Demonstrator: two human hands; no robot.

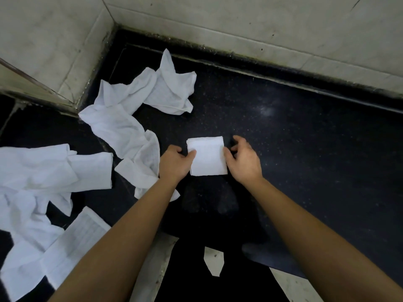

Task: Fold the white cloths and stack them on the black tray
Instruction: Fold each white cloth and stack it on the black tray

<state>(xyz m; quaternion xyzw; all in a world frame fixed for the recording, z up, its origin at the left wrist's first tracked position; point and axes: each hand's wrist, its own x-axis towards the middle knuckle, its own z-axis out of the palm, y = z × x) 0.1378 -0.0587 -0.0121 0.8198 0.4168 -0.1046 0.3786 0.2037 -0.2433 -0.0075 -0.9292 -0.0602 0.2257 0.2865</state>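
1. I have a small folded white cloth [207, 156] lying flat on the black speckled desk [305, 138], roughly in the middle of my view, a neat near-square with its edges lined up.
2. My left hand [174, 162] has its thumb laid on the cloth's left edge, and my right hand [244, 160] touches the right edge with thumb and fingertips. Both hands are loosely spread and set apart, one on each side; I read this as pressing and squaring the fold, not a firm clamp.
3. Done so far, as far as I can judge: this one cloth looks fully folded. I see no other finished square and no stack anywhere.
4. Left to do: a good deal. A crumpled pile of cloths [135, 118] trails from the tiled corner of the wall [239, 16] towards my left wrist, and a second heap of cloths [39, 188] fills the lower left; none of it is folded.
5. I cannot make out a black tray as a thing separate from the dark surface, so I can't tell whether this cloth already sits where the stack belongs or must be carried there.
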